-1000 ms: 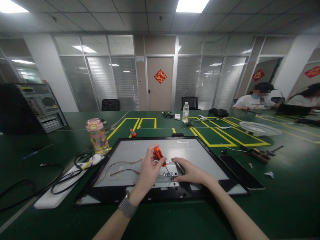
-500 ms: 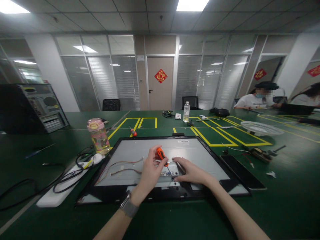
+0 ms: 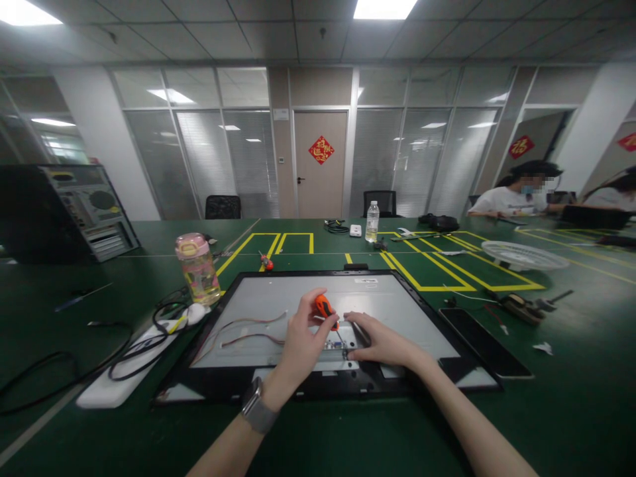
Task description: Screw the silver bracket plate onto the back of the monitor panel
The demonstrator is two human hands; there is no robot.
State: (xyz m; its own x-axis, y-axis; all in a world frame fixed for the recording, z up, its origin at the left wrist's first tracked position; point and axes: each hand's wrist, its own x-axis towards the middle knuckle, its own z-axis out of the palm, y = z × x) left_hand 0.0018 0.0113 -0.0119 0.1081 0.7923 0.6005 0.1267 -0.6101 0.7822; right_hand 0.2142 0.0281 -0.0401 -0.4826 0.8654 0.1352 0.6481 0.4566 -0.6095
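A dark-framed display panel point(image 3: 278, 291) lies on the green table with its grey metal back facing up. On it sits a metal bracket point(image 3: 350, 334) carrying a small circuit board with connectors point(image 3: 336, 344). My left hand point(image 3: 305, 334) is closed around the orange and black handle of a screwdriver point(image 3: 324, 307), whose tilted shaft points down at the board's edge; the exact tip spot is too small to make out. With thumb and fingers on opposite edges, my right hand point(image 3: 377, 339) grips the bracket's right end. Thin wires point(image 3: 248, 339) run leftward from the board, partly behind my left hand.
Left of the panel stand a pink-lidded bottle point(image 3: 197, 268) and a white power strip point(image 3: 114, 381) with black cables. A phone point(image 3: 484, 341) lies to the right. Farther back are a red-handled tool point(image 3: 267, 262), a water bottle point(image 3: 372, 222) and an open computer case point(image 3: 69, 212). People sit far right.
The view has shifted slightly. The screwdriver handle leans a little differently in my left hand, still on the same spot; my right hand stays on the bracket.
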